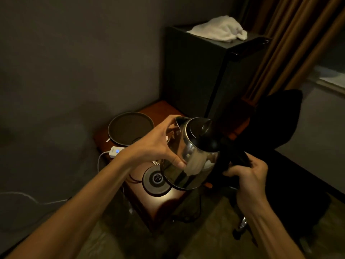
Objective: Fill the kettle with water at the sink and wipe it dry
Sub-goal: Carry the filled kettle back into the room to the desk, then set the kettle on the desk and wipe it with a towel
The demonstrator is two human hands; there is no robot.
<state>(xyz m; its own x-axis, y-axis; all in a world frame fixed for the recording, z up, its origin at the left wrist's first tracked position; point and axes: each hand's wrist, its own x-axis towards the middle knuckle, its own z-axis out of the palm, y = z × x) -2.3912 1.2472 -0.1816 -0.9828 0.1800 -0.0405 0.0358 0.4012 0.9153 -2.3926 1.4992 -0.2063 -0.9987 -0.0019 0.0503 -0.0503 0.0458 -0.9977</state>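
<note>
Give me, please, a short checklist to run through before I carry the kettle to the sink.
1. Grip of the right hand on the handle: ok.
2. Hold of the left hand on the kettle body: ok.
3. Clearance above the base: ok, lifted off.
4. State of the lid: cannot tell.
5. A towel for wiping: ok, on the black cabinet.
6. A sink in view: not ok.
</note>
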